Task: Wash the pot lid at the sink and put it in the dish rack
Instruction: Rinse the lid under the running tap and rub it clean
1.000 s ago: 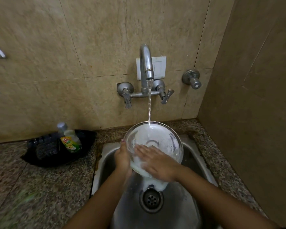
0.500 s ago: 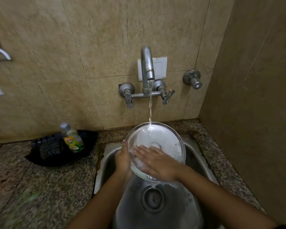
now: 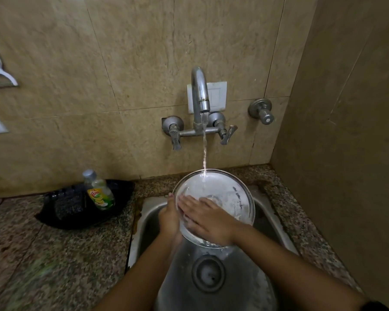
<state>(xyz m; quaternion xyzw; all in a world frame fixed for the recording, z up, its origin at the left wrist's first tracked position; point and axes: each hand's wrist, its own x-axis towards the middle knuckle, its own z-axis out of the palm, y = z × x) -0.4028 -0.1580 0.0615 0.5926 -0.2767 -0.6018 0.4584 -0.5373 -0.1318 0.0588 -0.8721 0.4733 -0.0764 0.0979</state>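
A round glass pot lid [image 3: 225, 191] with a metal rim is held tilted over the steel sink [image 3: 213, 286], soapy streaks on its surface. Water from the tap [image 3: 200, 95] falls onto its upper edge. My left hand [image 3: 169, 217] grips the lid's left rim from behind. My right hand [image 3: 206, 217] lies flat on the lid's lower face, fingers spread toward the left. No dish rack is in view.
A black tray [image 3: 61, 217] on the granite counter left of the sink holds a green dish-soap bottle [image 3: 99, 191] and a dark scrubber [image 3: 69, 204]. A second valve [image 3: 262, 111] sticks out of the wall at the right. A side wall stands close on the right.
My right hand has slid leftward across the lid's face. Foam has washed off the lid and out of the basin. The view has shifted slightly right.
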